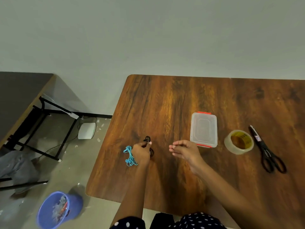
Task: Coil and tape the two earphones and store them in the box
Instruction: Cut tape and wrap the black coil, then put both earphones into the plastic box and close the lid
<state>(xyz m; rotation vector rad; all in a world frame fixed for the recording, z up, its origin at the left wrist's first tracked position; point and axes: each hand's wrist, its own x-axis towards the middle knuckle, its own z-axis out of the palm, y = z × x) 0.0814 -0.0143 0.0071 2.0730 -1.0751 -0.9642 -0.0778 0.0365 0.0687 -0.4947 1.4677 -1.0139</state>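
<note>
Two dotted dark sleeves (194,220) sit at the near edge of the wooden table (181,100), and bare forearms reach out from them over the top. The left hand (141,152) has its fingers curled in, pinching the black earphone (149,146) between thumb and fingertip; a small loop of its cord sticks up beyond the thumb and the rest hangs down on the hand's right side. The blue earphone (130,156) lies in a loose tangle on the table just beside that hand, on its left, near the table's left edge. The right hand (182,149) hovers a little apart, fingers loosely bent toward the other hand and holding nothing.

Just past the right hand is the clear plastic box (203,129), its lid on, with orange clips at the near and far ends. Further right stands a roll of clear tape (238,142), and beside that lie black scissors (267,151), blades pointing away.

On the floor to the left stands a blue bin (56,210) with scraps inside, beside a second dark table (18,96) on a black frame.
</note>
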